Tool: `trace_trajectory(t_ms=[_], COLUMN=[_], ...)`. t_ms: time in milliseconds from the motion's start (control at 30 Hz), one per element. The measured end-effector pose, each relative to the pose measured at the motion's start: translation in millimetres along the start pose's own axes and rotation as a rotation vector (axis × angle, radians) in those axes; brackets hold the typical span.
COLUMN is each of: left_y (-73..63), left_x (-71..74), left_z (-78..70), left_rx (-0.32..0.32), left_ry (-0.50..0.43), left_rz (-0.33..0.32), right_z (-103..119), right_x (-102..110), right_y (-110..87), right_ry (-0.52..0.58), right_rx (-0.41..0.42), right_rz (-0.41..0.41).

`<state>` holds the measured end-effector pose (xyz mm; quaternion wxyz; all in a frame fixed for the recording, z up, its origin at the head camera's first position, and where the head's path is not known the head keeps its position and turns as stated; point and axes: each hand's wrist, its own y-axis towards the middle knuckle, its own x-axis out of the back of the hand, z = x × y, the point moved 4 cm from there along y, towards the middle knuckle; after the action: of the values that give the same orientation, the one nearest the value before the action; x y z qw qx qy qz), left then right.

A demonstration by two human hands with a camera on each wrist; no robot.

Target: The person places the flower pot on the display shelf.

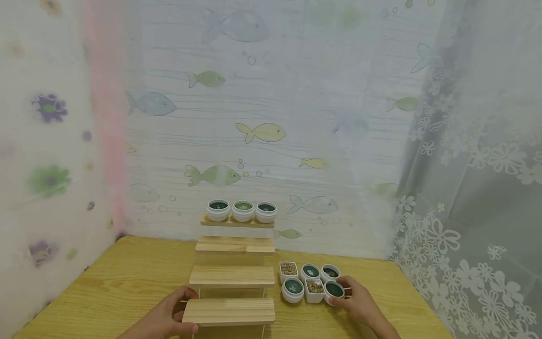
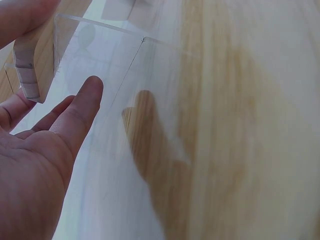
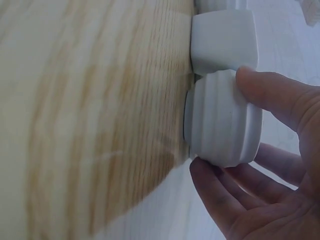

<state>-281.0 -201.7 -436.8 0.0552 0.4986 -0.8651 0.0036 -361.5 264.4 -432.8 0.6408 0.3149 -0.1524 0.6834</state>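
Observation:
A tiered display stand with wooden shelves point(image 1: 229, 310) rises at the centre of the head view. My left hand point(image 1: 168, 314) holds the left end of its lowest shelf, thumb at the front edge and fingers behind. The left wrist view shows this shelf end point(image 2: 33, 67) between thumb and fingers, beside a clear side panel point(image 2: 95, 55). To the right of the stand, my right hand point(image 1: 359, 301) grips a round white pot point(image 3: 220, 120) with dark green contents. Its thumb is on one side, its fingertips on the other. The pot sits beside a square white pot point(image 3: 225, 42).
Several small pots stand grouped right of the stand, among them a square pot with tan granules point(image 1: 289, 269) and a round green-filled one point(image 1: 293, 289). Three round pots point(image 1: 243, 211) line the top shelf. Behind the wooden table point(image 1: 139, 268) hangs a fish-patterned curtain point(image 1: 360, 141).

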Motion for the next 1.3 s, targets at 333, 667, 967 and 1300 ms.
trace_trajectory(t_ms=[333, 667, 967, 1300], left_y=[-1.5, -2.8, -2.7, -3.2], left_x=[-0.5, -1.5, -1.8, -0.7], left_z=[-1.7, -4.0, -5.7, -6.4], left_rx=[0.015, -0.013, -0.054, -0.051], left_ry=[-0.017, -0.02, 0.026, 0.046], left_rz=[0.005, 0.019, 0.034, 0.023], right_z=[-1, 2, 14, 29], right_x=[3, 11, 15, 11], right_y=[0.1, -0.2, -1.6, -2.4], right_ry=[-0.053, -0.017, 0.008, 0.026], right_rx=[-0.054, -0.027, 0.044, 0.129], right_rz=[-0.038, -0.09, -0.161, -0.201])
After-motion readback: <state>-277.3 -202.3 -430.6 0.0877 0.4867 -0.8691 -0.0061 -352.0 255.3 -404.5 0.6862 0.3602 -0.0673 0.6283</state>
